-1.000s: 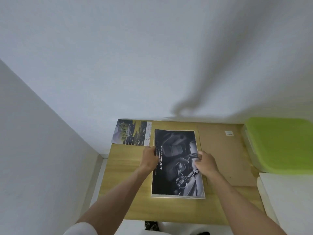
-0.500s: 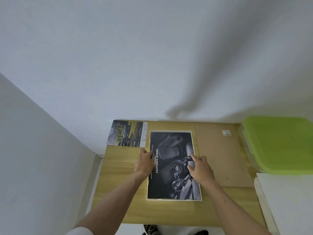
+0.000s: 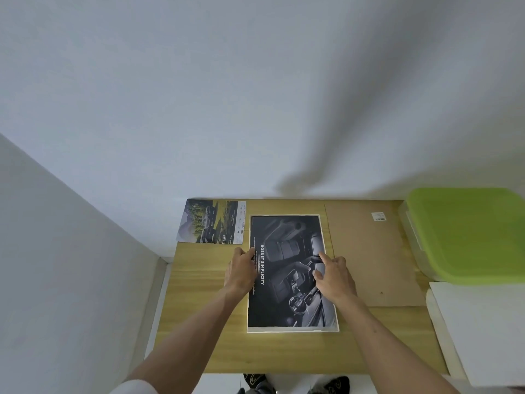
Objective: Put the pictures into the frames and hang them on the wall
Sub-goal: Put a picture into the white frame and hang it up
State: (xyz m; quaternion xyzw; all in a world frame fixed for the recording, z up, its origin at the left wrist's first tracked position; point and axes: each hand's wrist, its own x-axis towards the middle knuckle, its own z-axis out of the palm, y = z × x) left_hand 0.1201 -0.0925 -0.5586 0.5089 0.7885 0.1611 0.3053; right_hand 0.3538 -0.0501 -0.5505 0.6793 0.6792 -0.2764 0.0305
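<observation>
From the head camera I see a dark, glossy rectangular picture (image 3: 287,268) of a car interior, with white lettering "ROBUST SIMPLICITY" running along its left side, lying flat in a thin white rectangular frame (image 3: 292,330) in the middle of the light wooden bench (image 3: 204,308). Its long axis runs from 6 o'clock to 12 o'clock, away from me toward the white wall (image 3: 255,95), and the lettering reads sideways.

My left hand (image 3: 241,273) rests on the picture's left edge, fingers relaxed and laid flat, its grip released. My right hand (image 3: 333,275) presses on the right side of the picture with straight fingers spread, its grip released too.

At 11 o'clock from the frame, a second printed picture of a vehicle in a green landscape (image 3: 211,221) lies at the bench's far-left corner, overhanging the edge slightly. At 3 o'clock, just beside the frame, a flat brown fibreboard backing panel (image 3: 375,251) bears a small white label. Beyond it, a clear plastic box with a lime-green lid (image 3: 468,234) stands at the bench's right end. Bare wood shows at 9 o'clock and 6 o'clock of the frame.
</observation>
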